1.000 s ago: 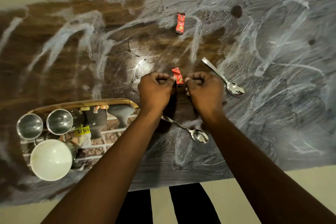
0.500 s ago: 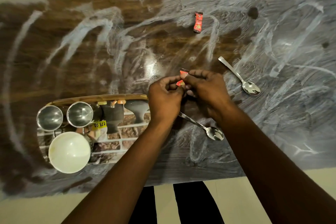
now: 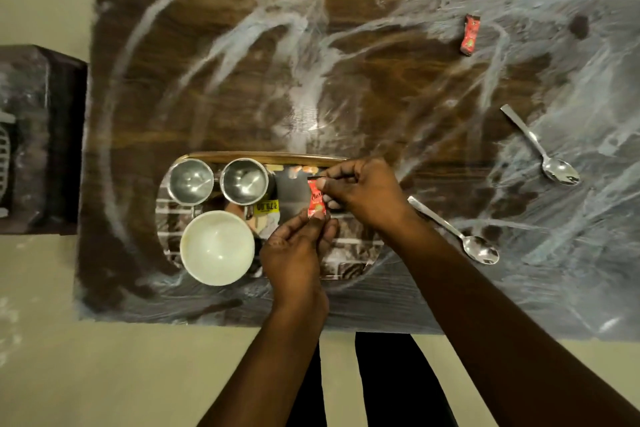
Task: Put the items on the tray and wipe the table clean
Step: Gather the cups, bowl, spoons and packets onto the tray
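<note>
While above the tray point(image 3: 263, 157), left hand point(image 3: 294, 253) and right hand point(image 3: 363, 191) pinch opposite sachet point(image 3: 317, 199) ends.

Left of the grip on the sachet point(image 3: 317, 199), two steel cups point(image 3: 190, 180) point(image 3: 244, 180) and a bowl point(image 3: 217, 248) sit in the tray point(image 3: 263, 158). Right of it two spoons point(image 3: 453, 230) point(image 3: 540, 146) lie on the table point(image 3: 346, 97), another sachet point(image 3: 470, 34) behind them.

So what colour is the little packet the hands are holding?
The packet is red with pale lettering, best seen in the head view.

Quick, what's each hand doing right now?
Left hand: pinching the lower end of the red sachet.
Right hand: pinching the same sachet's upper end.
</note>
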A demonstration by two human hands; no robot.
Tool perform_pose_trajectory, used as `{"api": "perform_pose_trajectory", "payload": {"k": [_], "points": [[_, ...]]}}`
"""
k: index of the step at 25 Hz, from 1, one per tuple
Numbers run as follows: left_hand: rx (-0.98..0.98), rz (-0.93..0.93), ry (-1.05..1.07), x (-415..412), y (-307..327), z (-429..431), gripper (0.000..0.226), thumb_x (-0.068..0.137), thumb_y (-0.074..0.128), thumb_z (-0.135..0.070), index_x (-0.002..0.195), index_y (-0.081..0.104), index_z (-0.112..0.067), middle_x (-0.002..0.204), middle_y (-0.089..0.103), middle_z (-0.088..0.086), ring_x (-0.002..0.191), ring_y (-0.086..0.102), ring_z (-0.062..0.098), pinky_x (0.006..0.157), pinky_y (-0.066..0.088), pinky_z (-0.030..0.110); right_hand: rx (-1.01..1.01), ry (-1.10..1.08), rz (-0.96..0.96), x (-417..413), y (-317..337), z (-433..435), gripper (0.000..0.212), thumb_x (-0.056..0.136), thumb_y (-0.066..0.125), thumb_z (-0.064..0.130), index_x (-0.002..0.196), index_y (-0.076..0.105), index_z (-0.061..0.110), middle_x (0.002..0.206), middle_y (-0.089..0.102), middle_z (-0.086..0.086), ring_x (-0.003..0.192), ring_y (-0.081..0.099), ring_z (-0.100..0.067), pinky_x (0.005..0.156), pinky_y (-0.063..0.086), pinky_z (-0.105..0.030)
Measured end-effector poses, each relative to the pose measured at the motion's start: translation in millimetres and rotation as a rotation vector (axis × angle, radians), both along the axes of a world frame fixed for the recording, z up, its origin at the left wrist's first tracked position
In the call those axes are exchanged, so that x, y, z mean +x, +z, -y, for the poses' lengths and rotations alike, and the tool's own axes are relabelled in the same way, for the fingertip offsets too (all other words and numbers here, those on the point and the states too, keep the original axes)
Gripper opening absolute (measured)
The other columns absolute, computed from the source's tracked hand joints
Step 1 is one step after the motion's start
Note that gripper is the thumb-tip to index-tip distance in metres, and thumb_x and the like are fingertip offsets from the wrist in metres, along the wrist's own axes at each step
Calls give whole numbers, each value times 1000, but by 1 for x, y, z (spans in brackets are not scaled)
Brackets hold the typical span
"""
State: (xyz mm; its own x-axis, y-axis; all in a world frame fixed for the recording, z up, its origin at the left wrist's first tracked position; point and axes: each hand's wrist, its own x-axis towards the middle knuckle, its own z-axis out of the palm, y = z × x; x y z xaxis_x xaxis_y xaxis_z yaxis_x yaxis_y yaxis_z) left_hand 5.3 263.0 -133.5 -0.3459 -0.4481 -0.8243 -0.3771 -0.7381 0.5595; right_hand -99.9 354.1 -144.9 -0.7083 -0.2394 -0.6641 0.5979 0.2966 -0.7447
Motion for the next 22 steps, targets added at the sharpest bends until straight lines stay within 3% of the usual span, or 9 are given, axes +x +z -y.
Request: {"api": "perform_pose_trajectory", "payload": {"k": [1, 3, 6, 12, 17, 22], "points": [[8, 18, 39, 0, -4, 3, 21, 93, 77, 5, 113, 75, 9, 105, 82, 25, 81, 84, 24, 71, 67, 26, 13, 23, -23, 0, -1, 6, 5, 96, 74, 0, 100, 78, 2, 76, 74, -13, 62, 70, -13, 67, 64, -31], [17, 38, 97, -2, -11, 6, 21, 94, 76, 5, 113, 73, 13, 104, 80, 31, 74, 82, 25, 67, 67, 27, 72, 48, -93, -2, -5, 14, 20, 96, 73, -2, 88, 77, 16, 74, 75, -11, 69, 73, -21, 70, 65, -40], [1, 57, 148, -11, -18, 6, 23, 95, 75, 5, 111, 69, 20, 98, 77, 36, 63, 78, 23, 56, 64, 25, 180, 94, -230, -5, -11, 19, 10, 92, 78, 3, 89, 79, 13, 76, 78, -10, 69, 76, -27, 72, 68, -50], [-16, 85, 176, -21, -24, 0, 21, 94, 77, 4, 106, 69, 20, 72, 79, 16, 58, 79, 20, 56, 64, 25, 303, 119, -378, -6, -12, 20, 2, 89, 81, 10, 90, 81, 11, 75, 79, -1, 67, 77, -18, 70, 68, -46], [-63, 100, 155, -24, -18, -2, 17, 92, 80, 1, 99, 70, 13, 86, 80, 26, 58, 78, 21, 57, 64, 26, 284, 74, -365, -6, -9, 18, 5, 88, 84, 13, 89, 79, 12, 75, 78, -1, 71, 79, -17, 71, 68, -45], [-214, 125, 83, -22, -3, -21, 12, 92, 80, 1, 96, 70, 6, 68, 75, 14, 47, 69, 17, 47, 59, 28, 238, 15, -326, -3, 0, -8, 16, 90, 82, 34, 84, 76, 21, 70, 79, 1, 62, 77, -16, 64, 67, -47]]}}
